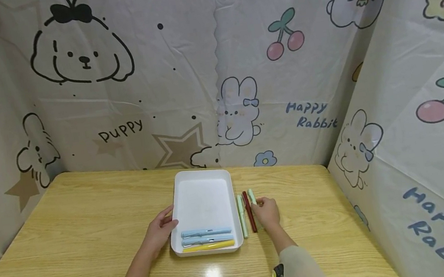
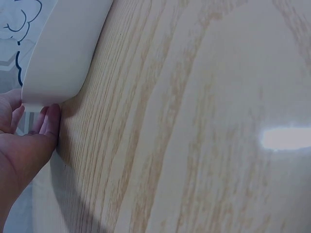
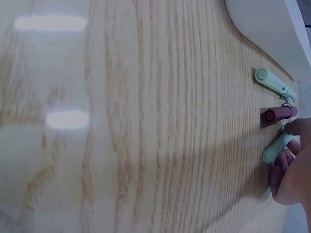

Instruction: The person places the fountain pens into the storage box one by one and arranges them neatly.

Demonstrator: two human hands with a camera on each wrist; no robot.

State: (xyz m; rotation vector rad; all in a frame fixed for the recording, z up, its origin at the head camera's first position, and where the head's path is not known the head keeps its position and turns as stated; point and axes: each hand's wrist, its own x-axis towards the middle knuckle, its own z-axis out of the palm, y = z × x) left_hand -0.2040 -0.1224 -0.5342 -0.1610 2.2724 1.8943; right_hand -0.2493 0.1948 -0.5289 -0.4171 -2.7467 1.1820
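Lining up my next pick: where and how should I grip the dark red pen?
Come from above and pinch across the middle of the dark red pen: its slim barrel lies between two green pens, likely crowding any sideways approach.

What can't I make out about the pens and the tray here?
- Head view: the middle of the held green pen, covered by the right hand.
- Head view: any lettering on the yellow pen, too small to read.
- Left wrist view: the inside of the tray, hidden by its outer wall.
- Right wrist view: much of the tray, cut off by the frame edges.
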